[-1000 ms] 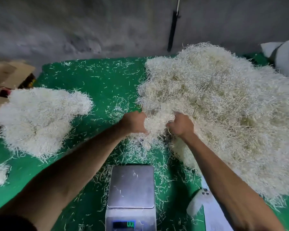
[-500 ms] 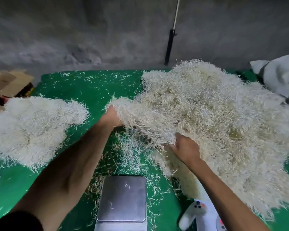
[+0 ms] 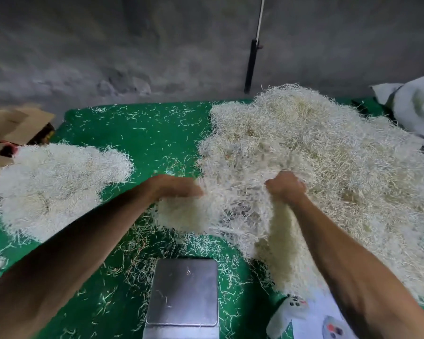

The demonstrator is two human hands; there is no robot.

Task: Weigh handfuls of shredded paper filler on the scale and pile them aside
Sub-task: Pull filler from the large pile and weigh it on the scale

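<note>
- Two bare hands work at the near edge of the big heap of cream shredded paper filler (image 3: 316,155), which covers the right half of the green felt-like table cover (image 3: 142,133).
- Between them hangs a stretched clump of pale paper shreds (image 3: 220,206), lifted off the cover and still tangled with the heap on its right side.
- Left hand (image 3: 174,188) sits palm down at the left end of the clump; its fingers curl into the shreds and grip them, fingertips hidden in the paper.
- Right hand (image 3: 285,189) is fisted around a bunch of shreds at the right end, knuckles up, fingers pressed together.
- Near the viewer, the square steel-topped scale (image 3: 182,292) lies under and just in front of the clump, with only a few stray strands on its plate.
- On the left, well apart from the heap, lies a smaller white pile of shredded paper (image 3: 56,184).
- Loose strands litter the cover between the two piles and around the scale.
- Brown cardboard (image 3: 15,126) lies at the far left edge, and a grey-white sack (image 3: 411,104) at the far right.
- Against the grey wall (image 3: 132,45) stands a thin pole with a black grip (image 3: 251,62).
</note>
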